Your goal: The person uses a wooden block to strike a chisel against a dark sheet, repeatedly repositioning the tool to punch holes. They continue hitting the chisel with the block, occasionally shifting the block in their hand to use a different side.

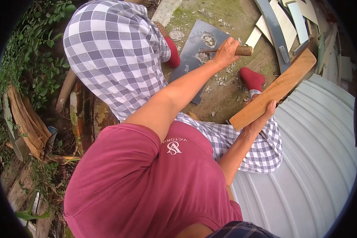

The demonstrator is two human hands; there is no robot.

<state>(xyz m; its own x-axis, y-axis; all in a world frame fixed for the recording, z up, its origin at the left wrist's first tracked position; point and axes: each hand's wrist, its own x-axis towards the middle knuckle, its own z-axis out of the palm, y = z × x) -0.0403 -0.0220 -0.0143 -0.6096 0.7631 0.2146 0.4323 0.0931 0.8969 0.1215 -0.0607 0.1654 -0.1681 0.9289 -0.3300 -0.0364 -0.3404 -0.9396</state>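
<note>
My left hand is closed round a tool with a round wooden handle. Its thin brown shaft points left over a flat dark grey panel on the ground. Two ragged openings with pale broken bits show in the panel, and the shaft lies at the lower one. My right hand grips the lower edge of a long brown wooden board, held slanted above my leg; some of its fingers are hidden behind the board.
Pale chips lie scattered on the mossy ground. Boards and strips are piled at the upper right. Ribbed pale metal sheeting lies at the right. Split wood and leafy plants are at the left. My feet flank the panel.
</note>
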